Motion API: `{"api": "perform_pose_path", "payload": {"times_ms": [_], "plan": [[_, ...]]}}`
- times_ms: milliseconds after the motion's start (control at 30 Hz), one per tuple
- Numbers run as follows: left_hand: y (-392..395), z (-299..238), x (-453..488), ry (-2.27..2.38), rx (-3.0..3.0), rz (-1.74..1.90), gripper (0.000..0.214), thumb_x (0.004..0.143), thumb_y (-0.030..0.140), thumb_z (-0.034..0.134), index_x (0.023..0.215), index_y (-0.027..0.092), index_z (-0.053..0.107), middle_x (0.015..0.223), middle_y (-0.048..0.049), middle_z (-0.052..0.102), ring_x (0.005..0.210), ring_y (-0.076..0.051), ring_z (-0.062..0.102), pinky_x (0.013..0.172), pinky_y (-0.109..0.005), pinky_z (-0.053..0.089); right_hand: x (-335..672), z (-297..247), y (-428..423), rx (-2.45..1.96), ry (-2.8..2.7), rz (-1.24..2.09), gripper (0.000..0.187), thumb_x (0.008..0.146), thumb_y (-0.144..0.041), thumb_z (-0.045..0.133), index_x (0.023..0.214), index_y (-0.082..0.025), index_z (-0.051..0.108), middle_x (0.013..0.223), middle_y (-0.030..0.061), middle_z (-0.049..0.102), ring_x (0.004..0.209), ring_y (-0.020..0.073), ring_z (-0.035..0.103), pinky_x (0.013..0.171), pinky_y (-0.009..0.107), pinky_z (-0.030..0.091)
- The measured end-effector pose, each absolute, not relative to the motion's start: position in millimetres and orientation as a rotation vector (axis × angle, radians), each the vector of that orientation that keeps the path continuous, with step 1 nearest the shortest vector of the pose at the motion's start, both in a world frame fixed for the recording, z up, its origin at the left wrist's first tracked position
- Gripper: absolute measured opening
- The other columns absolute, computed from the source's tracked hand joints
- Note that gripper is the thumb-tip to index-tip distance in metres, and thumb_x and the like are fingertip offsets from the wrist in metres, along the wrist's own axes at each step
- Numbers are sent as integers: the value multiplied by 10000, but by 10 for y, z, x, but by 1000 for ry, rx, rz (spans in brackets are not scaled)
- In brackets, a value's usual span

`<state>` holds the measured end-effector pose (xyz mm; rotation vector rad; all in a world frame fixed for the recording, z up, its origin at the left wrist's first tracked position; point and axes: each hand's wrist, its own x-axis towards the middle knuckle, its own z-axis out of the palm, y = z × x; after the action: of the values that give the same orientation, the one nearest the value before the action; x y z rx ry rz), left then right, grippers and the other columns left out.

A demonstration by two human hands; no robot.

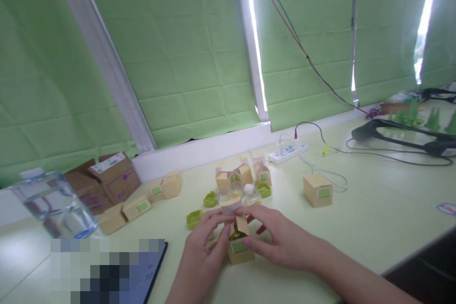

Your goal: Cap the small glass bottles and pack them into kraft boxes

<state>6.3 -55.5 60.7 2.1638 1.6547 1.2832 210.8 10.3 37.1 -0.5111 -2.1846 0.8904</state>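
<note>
A small tan cardboard box (pixel 241 255) stands on the table in front of me, its top flaps raised. Something dark green shows inside it, partly hidden by the flaps. My left hand (pixel 208 242) grips the box's left side, thumb and fingers at the raised flap. From the right, my right hand (pixel 274 237) holds the box, thumb on the front by the green label and fingers at a flap (pixel 242 224). Just beyond the hands lie green plastic pieces, among them a green tray (pixel 194 219), and a white round piece (pixel 249 190) among transparent plastic parts.
Several more small boxes stand around, one closed box (pixel 317 191) at right and open ones (pixel 243 174) behind. A water bottle (pixel 59 204), larger cartons (pixel 119 178) and a tablet (pixel 156 266) are at left. A power strip (pixel 288 153) with cables lies at the back.
</note>
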Motion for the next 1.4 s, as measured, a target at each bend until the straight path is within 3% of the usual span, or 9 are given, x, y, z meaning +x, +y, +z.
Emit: {"api": "perform_pose_path", "payload": {"times_ms": [133,333,400,533,700,767,1033,1233,1400], "plan": [[-563,532,92,1627,2085,1259,204,923,341,535,1032,228,663,1182,-95,663,1120,-243,621,947,-417,518,2115,406,93,-472,-2196,910,463,894,-285,603,1347,-300,507,1325,71,562,1142,227,569,812,320,583],[-584,462,78,1623,1946,1391,488,912,330,563,1342,260,344,1145,-77,665,1060,-209,649,969,-430,489,2116,459,84,-447,-2233,879,393,897,-238,585,1287,-279,569,1233,78,599,1085,217,584,767,291,582],[-608,484,89,1623,1983,1333,461,913,342,559,1334,265,384,1165,-75,657,1074,-212,639,980,-425,481,2110,443,86,-465,-2234,859,338,892,-238,589,1229,-252,594,1177,78,619,1047,214,595,767,293,579],[-651,538,112,1657,2016,1251,237,925,385,525,1093,238,603,1150,-78,655,1054,-226,628,910,-380,525,2098,411,101,-503,-2232,819,192,888,-264,601,1070,-219,644,1081,72,660,972,208,628,735,289,580],[-660,526,123,1650,2023,1315,199,903,364,559,1018,226,643,1137,-93,658,1077,-240,621,899,-378,541,2094,396,162,-416,-2193,786,180,860,-327,683,1021,-261,725,1101,46,729,1217,269,589,1004,422,493],[-664,521,127,1614,1987,1325,198,900,365,561,1010,222,643,1158,-108,648,1106,-251,611,855,-362,564,2091,372,195,-406,-2150,793,190,821,-363,728,986,-272,748,1076,39,748,1258,278,564,1040,437,469],[-682,570,137,1607,2045,1301,177,918,345,530,886,225,656,1138,-96,653,1097,-237,620,866,-361,562,2083,296,215,-488,-2006,777,249,713,-365,813,889,-224,710,1190,91,703,1126,262,651,999,430,496],[-665,543,128,1604,2074,1300,172,925,333,521,921,226,655,1135,-99,654,1088,-230,626,813,-336,581,2105,364,139,-472,-2076,756,312,805,-234,705,1105,-235,615,1125,50,674,1047,200,626,882,343,537],[-659,532,111,1656,2167,1275,149,914,308,533,896,224,655,1128,-96,657,1063,-225,636,818,-332,575,2124,421,100,-403,-2126,734,216,857,-182,623,1066,-234,609,1120,43,640,1060,184,587,899,324,510]]}}
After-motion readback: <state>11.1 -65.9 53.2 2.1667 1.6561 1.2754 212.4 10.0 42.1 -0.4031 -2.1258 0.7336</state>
